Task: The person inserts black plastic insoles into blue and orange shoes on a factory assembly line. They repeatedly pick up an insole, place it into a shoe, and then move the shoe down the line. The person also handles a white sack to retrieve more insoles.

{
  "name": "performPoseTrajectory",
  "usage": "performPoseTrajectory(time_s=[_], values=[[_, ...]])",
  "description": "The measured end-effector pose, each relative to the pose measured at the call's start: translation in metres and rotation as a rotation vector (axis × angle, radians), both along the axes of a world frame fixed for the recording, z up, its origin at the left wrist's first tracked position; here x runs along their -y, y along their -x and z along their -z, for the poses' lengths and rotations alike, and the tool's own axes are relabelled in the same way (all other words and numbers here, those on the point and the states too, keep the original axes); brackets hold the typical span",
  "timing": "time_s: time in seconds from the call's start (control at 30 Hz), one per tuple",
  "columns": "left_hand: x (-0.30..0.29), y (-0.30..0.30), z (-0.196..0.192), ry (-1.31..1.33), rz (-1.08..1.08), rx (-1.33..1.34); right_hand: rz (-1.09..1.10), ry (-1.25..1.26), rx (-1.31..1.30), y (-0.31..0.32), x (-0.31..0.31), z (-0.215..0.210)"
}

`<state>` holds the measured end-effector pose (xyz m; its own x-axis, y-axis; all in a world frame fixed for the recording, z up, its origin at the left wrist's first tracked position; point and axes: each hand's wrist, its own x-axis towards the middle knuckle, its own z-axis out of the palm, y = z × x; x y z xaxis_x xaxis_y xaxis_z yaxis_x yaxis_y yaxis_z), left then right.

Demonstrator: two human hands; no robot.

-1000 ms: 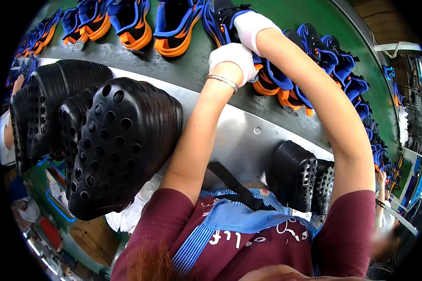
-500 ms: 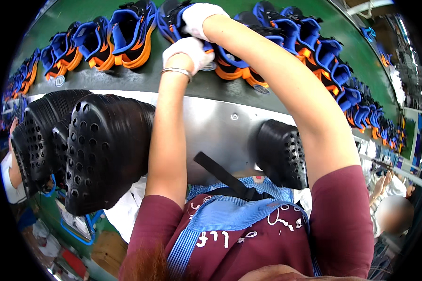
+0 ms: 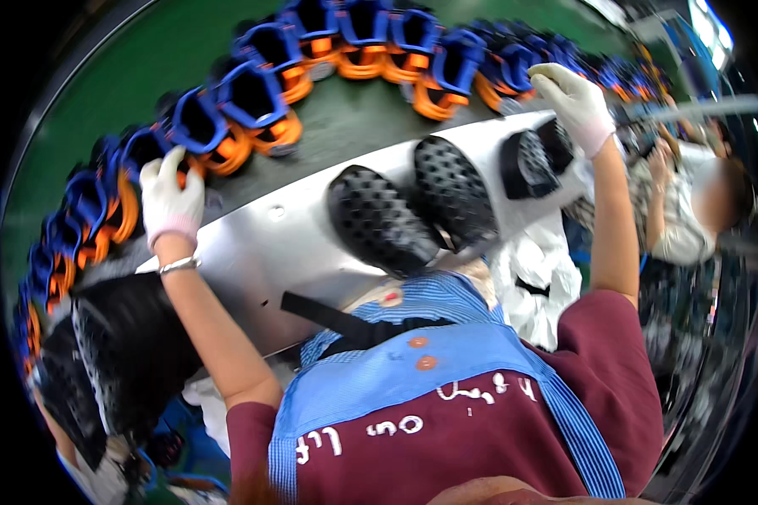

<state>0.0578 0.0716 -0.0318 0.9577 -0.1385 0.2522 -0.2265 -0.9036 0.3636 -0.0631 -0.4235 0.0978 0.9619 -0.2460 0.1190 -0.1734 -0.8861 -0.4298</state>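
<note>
My left hand [image 3: 173, 200], in a white glove, reaches to the heels of blue-and-orange shoes [image 3: 200, 135] standing in a curved row. Its thumb and fingers are apart close to an orange heel; whether they touch it is unclear. Off to the right, my right hand [image 3: 577, 108], also white-gloved, is raised near the shoes [image 3: 507, 71] on that side. Its fingers are loosely bent and apart, with no shoe visible in them. The shoes have dark uppers, blue collars and orange soles, with their heels toward me.
A metal ledge [image 3: 236, 252] runs between me and the green work surface [image 3: 101, 71]. Black perforated toe-shaped covers [image 3: 383, 219] lie on it, and a big black stack [image 3: 139, 337] stands at the left. White bags [image 3: 556, 257] hang at its right. Another person [image 3: 686, 198] is at the far right.
My hands, together at a shoe before, have come apart: the left moved left and nearer, the right went far right. My view has turned, showing more black covers on the ledge.
</note>
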Motion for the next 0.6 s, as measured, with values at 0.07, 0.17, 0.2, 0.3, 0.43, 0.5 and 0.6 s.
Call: performPoseTrajectory(time_s=[0.07,0.17,0.2,0.3,0.43,0.5,0.6], values=[[0.01,0.005,0.007,-0.028,-0.047,-0.015,0.137,0.115,0.038,0.044,0.036,-0.003],[0.021,0.006,0.0,0.011,-0.04,0.211,0.328,0.183,-0.041,0.1,0.078,0.009],[0.032,0.006,-0.009,0.067,-0.052,0.101,0.306,0.168,-0.015,0.118,0.094,0.02],[0.04,-0.018,0.007,0.232,-0.046,-0.338,0.339,0.107,-0.036,0.144,0.115,0.051],[0.011,-0.057,0.061,0.239,-0.076,-0.319,0.385,0.042,-0.09,0.134,0.124,0.086],[0.021,-0.064,0.058,0.316,-0.008,-0.359,0.35,0.149,-0.086,0.134,0.132,0.102],[0.029,-0.059,0.054,0.221,0.029,-0.308,0.382,0.144,-0.071,0.14,0.131,0.11]])
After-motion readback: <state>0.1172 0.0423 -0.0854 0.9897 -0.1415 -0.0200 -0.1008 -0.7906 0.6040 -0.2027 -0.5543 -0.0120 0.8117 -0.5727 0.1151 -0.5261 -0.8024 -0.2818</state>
